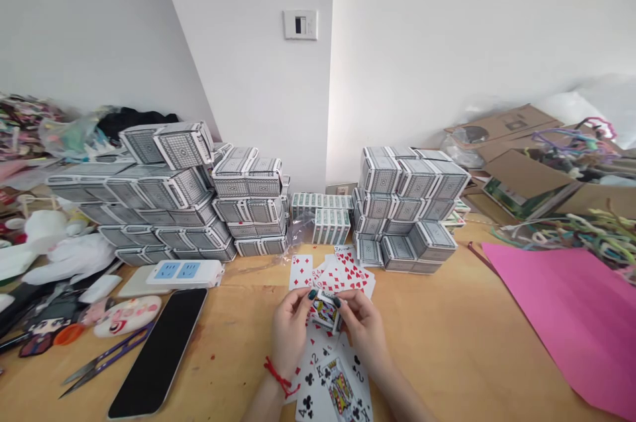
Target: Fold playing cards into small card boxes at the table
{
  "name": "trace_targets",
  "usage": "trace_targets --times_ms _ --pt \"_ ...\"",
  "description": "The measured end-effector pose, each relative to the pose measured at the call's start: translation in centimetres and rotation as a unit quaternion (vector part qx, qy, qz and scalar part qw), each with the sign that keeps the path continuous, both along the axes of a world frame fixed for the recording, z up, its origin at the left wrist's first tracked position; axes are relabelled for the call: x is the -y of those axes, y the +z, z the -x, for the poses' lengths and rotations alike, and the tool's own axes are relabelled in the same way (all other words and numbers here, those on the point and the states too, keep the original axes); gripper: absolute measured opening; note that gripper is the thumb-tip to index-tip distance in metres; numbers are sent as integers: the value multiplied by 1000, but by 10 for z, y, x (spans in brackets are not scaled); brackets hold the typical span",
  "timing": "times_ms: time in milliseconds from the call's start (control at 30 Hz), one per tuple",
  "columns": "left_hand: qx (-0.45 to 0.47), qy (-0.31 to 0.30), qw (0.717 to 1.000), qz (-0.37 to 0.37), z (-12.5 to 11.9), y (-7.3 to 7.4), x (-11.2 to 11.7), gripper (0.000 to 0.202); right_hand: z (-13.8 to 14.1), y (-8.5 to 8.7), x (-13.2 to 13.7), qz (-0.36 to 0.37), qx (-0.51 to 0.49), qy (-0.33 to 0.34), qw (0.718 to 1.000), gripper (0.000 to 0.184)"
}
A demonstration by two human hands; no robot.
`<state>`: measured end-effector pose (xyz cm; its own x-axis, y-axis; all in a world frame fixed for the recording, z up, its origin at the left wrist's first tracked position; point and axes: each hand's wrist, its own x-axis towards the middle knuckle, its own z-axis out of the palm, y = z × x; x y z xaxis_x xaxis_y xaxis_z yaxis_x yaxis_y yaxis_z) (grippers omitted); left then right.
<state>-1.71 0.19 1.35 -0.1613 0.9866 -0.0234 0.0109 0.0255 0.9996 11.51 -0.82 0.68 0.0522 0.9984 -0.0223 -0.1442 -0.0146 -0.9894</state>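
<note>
Over the middle of the table, my left hand and my right hand are both closed on a small stack of playing cards. A face card shows on its front, and my thumbs press near its top edge. How thick the stack is, I cannot tell. Loose face-up playing cards lie under and in front of my wrists, a king of clubs among them. More loose cards, mostly red suits, are spread just beyond my fingers.
Banded card packs rise in a left pile and a right pile, with green packs between. A phone, thread snips and a power strip lie left. Pink paper and an open carton are right.
</note>
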Motion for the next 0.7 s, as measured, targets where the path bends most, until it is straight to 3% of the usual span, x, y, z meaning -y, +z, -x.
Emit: trace_targets --times_ms 133,267,467,700 --pt "-76 -33 996 -40 -2 5 4 21 1 1 1 2 26 4 1000 32" --pt "-142 -49 985 -83 -6 9 9 20 3 8 3 0 35 51 998 32" --pt "-150 -89 979 -105 -6 12 9 18 4 16 6 11 -7 88 996 30" --pt "-135 -88 982 -94 -7 13 10 17 4 15 6 25 -37 109 993 30"
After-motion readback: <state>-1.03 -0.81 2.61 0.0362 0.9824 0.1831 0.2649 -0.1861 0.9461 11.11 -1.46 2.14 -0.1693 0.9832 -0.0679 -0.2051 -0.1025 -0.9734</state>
